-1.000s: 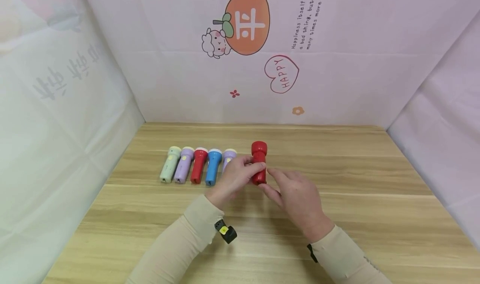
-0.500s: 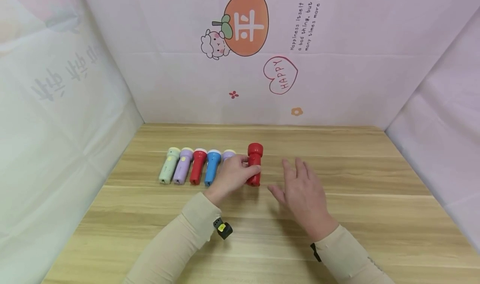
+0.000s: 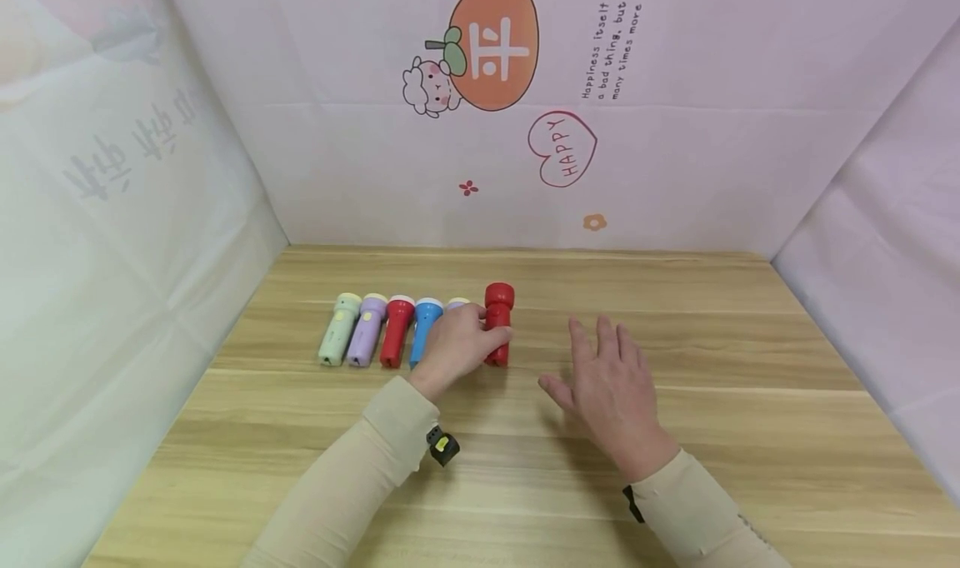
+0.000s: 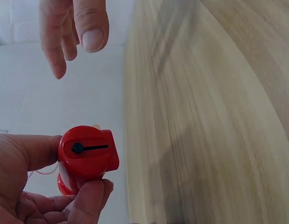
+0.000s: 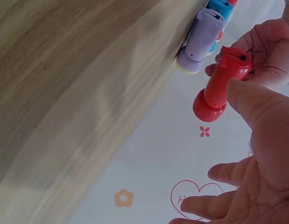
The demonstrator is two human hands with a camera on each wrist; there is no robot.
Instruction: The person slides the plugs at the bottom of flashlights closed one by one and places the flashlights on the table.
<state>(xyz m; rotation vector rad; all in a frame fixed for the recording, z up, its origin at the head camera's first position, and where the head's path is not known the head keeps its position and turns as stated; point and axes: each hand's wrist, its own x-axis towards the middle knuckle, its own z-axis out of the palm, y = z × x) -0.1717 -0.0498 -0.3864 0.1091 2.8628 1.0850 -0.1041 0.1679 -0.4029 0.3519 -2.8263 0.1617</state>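
Note:
My left hand pinches a red flashlight between thumb and fingers, its wide head pointing to the back wall. In the left wrist view the tail end of that red flashlight faces the camera, with a dark slot and round spot on it. Right of it, my right hand is spread with straight fingers, holding nothing. Partly behind the left hand lies a purple flashlight, which shows more fully in the right wrist view as a purple flashlight.
Left of the hands, side by side, lie a blue flashlight, another red flashlight, another purple flashlight and a pale green flashlight. The wooden table meets a printed cloth wall at the back.
The right hand has drawn back from the red flashlight and spread its fingers. The left hand has carried the flashlight a little to the left, toward the row.

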